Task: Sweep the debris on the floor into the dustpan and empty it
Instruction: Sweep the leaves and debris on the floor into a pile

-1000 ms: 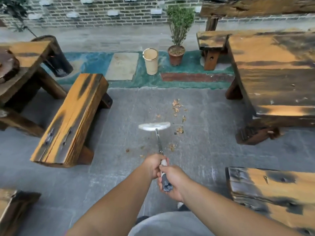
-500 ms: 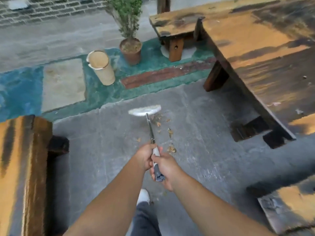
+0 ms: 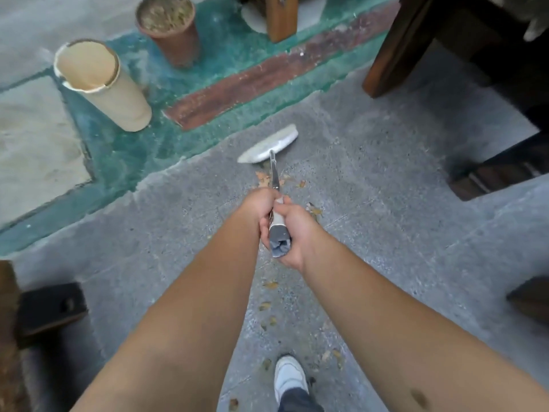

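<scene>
1. On the floor (image 3: 386,203), broom (image 3: 269,143) head planted beyond debris (image 3: 315,210), ready to drag it back.
2. Left hand (image 3: 257,208) and right hand (image 3: 292,230) clenched around handle for leverage.
3. Dustpan out of view.

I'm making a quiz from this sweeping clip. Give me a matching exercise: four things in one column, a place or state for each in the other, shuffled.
Things:
1. broom
2. tan bin
3. flowerpot
4. shoe

Descriptions:
A. bottom edge, on grey floor
B. filled with soil
C. gripped by left hand and right hand
D. open-topped, on the green strip

Pairs: 1-C, 2-D, 3-B, 4-A
</scene>
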`<action>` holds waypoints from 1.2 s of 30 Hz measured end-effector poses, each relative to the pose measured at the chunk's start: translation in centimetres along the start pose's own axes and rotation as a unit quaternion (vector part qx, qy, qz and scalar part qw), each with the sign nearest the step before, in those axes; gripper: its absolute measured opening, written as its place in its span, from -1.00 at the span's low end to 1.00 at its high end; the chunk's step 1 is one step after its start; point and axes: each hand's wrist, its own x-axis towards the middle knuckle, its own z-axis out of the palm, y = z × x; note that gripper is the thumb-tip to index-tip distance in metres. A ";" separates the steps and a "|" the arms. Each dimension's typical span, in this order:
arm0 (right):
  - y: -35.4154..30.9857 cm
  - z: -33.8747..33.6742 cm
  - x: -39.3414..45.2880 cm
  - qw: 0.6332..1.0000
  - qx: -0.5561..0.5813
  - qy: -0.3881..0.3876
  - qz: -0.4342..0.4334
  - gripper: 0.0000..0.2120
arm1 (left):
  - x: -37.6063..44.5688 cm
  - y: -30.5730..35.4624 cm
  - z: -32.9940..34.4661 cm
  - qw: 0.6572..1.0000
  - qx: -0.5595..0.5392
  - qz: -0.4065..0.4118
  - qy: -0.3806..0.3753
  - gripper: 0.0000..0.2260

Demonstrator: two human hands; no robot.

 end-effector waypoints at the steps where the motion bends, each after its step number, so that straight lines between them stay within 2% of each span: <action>1: 0.4 -0.4 0.6 1.000 0.003 0.007 0.001 -0.81 | 0.9 -0.6 -0.1 1.000 0.004 0.006 -0.002 -0.92; 3: 1.1 -1.5 1.1 1.000 0.005 0.013 -0.003 -0.74 | 1.2 -2.1 0.1 1.000 -0.015 0.024 -0.010 -0.94; 6: 2.9 -3.7 0.5 1.000 -0.001 0.012 0.008 -0.79 | 0.7 -4.4 0.6 0.998 -0.051 0.022 -0.022 -0.82; 10: 6.7 -8.0 -1.0 1.000 0.002 0.015 0.014 -0.61 | -1.3 -9.3 0.8 0.999 -0.005 -0.015 -0.032 -0.78; 12: 8.9 -10.5 -2.0 1.000 -0.011 0.017 0.011 -0.58 | -3.1 -12.2 1.3 0.999 0.016 -0.017 -0.026 -0.78; 18: 15.9 -18.3 -7.3 0.999 -0.044 -0.001 0.027 -0.61 | -9.2 -22.0 3.6 0.998 0.059 -0.010 0.036 -0.77; 21: 19.1 -23.4 -11.3 0.998 -0.052 -0.010 0.036 -0.61 | -12.4 -27.8 5.3 0.995 0.083 -0.012 0.058 -0.82; 24: 22.5 -28.8 -16.3 0.997 -0.059 -0.001 0.046 -0.62 | -16.4 -34.4 7.5 0.997 0.046 -0.022 0.064 -0.85; 28: 26.7 -35.4 -20.8 0.996 -0.067 0.003 0.054 -0.64 | -20.8 -42.1 10.1 0.997 0.024 -0.016 0.072 -0.76; 32: 28.7 -39.8 -24.2 0.995 -0.099 -0.005 0.009 -0.59 | -23.2 -47.4 12.1 0.996 0.040 -0.001 0.078 -0.85; 34: 28.8 -40.4 -24.9 0.992 -0.128 -0.002 -0.015 -0.57 | -23.6 -48.4 12.6 0.996 0.035 0.004 0.083 -0.73; 36: 28.5 -40.3 -24.8 0.989 -0.146 -0.002 -0.033 -0.56 | -24.1 -47.9 12.8 0.995 0.020 0.025 0.097 -0.76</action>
